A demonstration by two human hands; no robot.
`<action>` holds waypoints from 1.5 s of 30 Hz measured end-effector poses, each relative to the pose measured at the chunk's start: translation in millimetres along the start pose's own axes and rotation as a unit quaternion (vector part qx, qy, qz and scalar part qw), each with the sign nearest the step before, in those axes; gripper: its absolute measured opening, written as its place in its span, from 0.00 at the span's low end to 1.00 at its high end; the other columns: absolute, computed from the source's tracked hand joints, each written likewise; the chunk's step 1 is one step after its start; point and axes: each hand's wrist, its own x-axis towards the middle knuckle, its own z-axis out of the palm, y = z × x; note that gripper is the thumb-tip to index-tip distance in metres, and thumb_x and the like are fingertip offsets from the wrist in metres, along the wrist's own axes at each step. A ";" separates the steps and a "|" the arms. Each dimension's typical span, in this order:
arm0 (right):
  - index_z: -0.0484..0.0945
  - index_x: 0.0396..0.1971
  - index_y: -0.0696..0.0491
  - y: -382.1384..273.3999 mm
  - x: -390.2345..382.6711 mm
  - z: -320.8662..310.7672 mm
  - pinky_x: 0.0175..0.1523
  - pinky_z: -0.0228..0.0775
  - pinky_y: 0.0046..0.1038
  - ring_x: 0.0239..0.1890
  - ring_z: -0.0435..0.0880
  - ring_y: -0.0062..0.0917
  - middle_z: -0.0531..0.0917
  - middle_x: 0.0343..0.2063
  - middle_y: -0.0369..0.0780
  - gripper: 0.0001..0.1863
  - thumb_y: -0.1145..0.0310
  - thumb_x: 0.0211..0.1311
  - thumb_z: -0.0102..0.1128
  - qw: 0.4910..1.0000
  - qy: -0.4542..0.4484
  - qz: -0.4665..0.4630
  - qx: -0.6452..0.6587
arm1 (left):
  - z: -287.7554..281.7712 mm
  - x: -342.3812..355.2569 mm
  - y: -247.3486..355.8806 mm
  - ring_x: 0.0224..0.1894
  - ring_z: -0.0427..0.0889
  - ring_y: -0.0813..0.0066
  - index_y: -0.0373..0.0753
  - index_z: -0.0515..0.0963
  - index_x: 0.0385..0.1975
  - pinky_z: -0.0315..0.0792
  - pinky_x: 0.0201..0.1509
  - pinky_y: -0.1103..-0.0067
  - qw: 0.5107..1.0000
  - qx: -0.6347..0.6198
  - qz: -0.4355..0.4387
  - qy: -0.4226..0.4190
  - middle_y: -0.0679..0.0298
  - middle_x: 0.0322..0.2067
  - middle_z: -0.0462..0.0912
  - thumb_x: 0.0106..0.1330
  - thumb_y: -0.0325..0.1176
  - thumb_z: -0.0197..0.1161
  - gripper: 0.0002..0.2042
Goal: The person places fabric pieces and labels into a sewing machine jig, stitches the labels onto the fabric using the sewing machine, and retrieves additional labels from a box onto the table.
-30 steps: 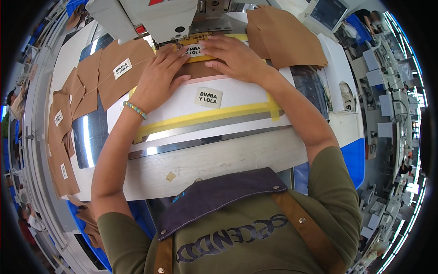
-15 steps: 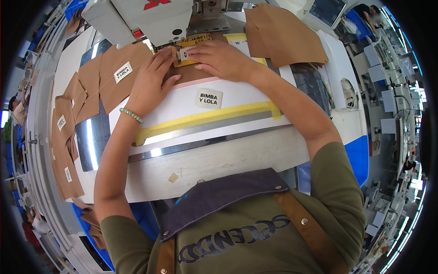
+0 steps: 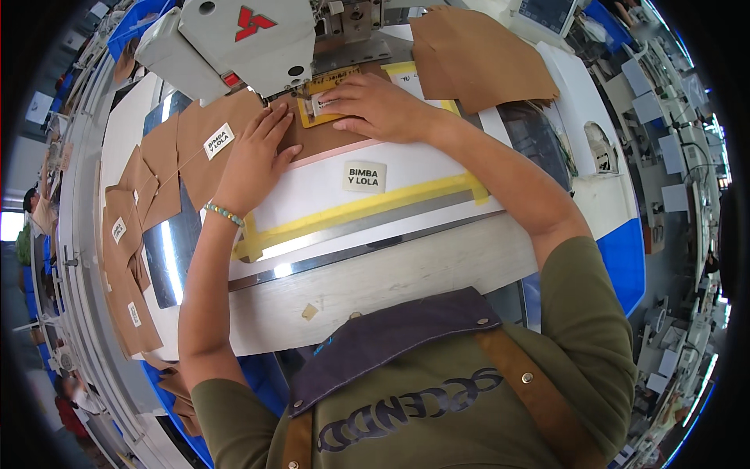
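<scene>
White sewing table, both hands flat: left hand pressing brown fabric piece, right hand fingertips pinning small white label at 12 o'clock, machine head crowding just beyond.

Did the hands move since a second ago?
Hardly. The right hand slid slightly left along the small label by the sewing machine; the left hand stayed flat on the brown fabric. The sewn pieces and spare label lie as before.
</scene>
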 end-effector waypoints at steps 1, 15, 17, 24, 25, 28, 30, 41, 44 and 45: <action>0.85 0.61 0.47 -1.0 -0.2 -0.6 0.76 0.65 0.40 0.70 0.72 0.37 0.80 0.68 0.35 0.20 0.53 0.79 0.60 1.000 0.003 0.005 0.030 | -0.5 -0.1 0.2 0.77 0.68 0.51 0.33 0.75 0.70 0.66 0.79 0.63 1.000 0.001 -0.004 0.001 0.54 0.74 0.74 0.73 0.37 0.68 0.27; 0.85 0.60 0.50 15.3 9.4 0.4 0.76 0.66 0.39 0.70 0.73 0.37 0.80 0.68 0.35 0.20 0.56 0.79 0.59 1.000 0.013 0.004 0.020 | -17.9 -16.0 -10.3 0.76 0.69 0.47 0.34 0.77 0.67 0.67 0.77 0.59 1.000 -0.008 -0.004 0.019 0.54 0.72 0.76 0.71 0.36 0.71 0.26; 0.85 0.61 0.52 19.8 11.7 0.3 0.76 0.65 0.39 0.70 0.72 0.38 0.80 0.68 0.38 0.20 0.56 0.79 0.59 0.999 0.002 0.002 0.047 | -21.6 -19.2 -14.2 0.76 0.70 0.47 0.34 0.78 0.66 0.67 0.78 0.59 0.999 0.005 -0.009 0.042 0.53 0.71 0.76 0.70 0.35 0.71 0.26; 0.83 0.64 0.55 20.7 13.1 1.4 0.79 0.62 0.39 0.73 0.70 0.38 0.77 0.71 0.40 0.22 0.57 0.80 0.58 0.996 -0.018 0.038 0.072 | -18.4 -16.2 -16.7 0.76 0.69 0.47 0.35 0.79 0.65 0.67 0.78 0.59 0.999 -0.028 -0.017 0.017 0.53 0.71 0.76 0.71 0.34 0.71 0.24; 0.82 0.64 0.55 17.6 10.3 0.0 0.78 0.63 0.39 0.73 0.71 0.38 0.78 0.70 0.40 0.23 0.56 0.80 0.58 0.998 0.002 0.027 0.048 | -16.5 -14.1 -15.2 0.75 0.70 0.47 0.35 0.79 0.66 0.67 0.78 0.60 0.999 -0.026 -0.012 0.015 0.53 0.71 0.77 0.71 0.33 0.70 0.24; 0.82 0.65 0.54 15.5 -8.8 -16.1 0.78 0.64 0.39 0.74 0.71 0.37 0.77 0.71 0.40 0.24 0.56 0.79 0.59 0.995 0.013 0.072 0.070 | -12.3 -7.0 -9.9 0.75 0.70 0.46 0.34 0.79 0.66 0.67 0.78 0.60 0.999 -0.038 0.000 0.013 0.53 0.71 0.77 0.71 0.33 0.70 0.24; 0.81 0.67 0.51 20.3 -26.9 -30.8 0.78 0.64 0.39 0.75 0.70 0.36 0.76 0.72 0.40 0.23 0.56 0.80 0.59 0.985 0.002 0.125 0.116 | -10.5 -3.2 -6.2 0.76 0.69 0.46 0.34 0.79 0.65 0.67 0.78 0.59 0.998 -0.053 0.005 0.014 0.54 0.71 0.77 0.71 0.34 0.71 0.24; 0.88 0.50 0.55 79.4 -47.5 -42.3 0.66 0.75 0.38 0.60 0.83 0.40 0.88 0.55 0.42 0.17 0.58 0.77 0.61 0.938 0.259 0.214 0.084 | 0.7 19.0 -1.0 0.68 0.73 0.43 0.33 0.78 0.65 0.69 0.74 0.60 0.998 -0.043 0.037 0.037 0.51 0.70 0.75 0.72 0.36 0.69 0.24; 0.89 0.49 0.55 75.8 -47.5 -41.2 0.67 0.74 0.38 0.61 0.82 0.39 0.89 0.54 0.42 0.17 0.57 0.77 0.62 0.940 0.267 0.206 0.058 | 1.2 18.1 -0.8 0.76 0.67 0.44 0.32 0.75 0.69 0.63 0.79 0.59 0.996 -0.075 0.033 0.024 0.50 0.71 0.75 0.75 0.34 0.65 0.24; 0.89 0.49 0.55 74.3 -47.2 -41.0 0.67 0.73 0.38 0.61 0.82 0.39 0.89 0.54 0.42 0.17 0.57 0.77 0.62 0.941 0.279 0.190 0.037 | 0.9 18.0 -0.6 0.76 0.67 0.44 0.32 0.75 0.69 0.63 0.79 0.59 0.997 -0.071 0.026 0.012 0.50 0.71 0.75 0.75 0.34 0.65 0.24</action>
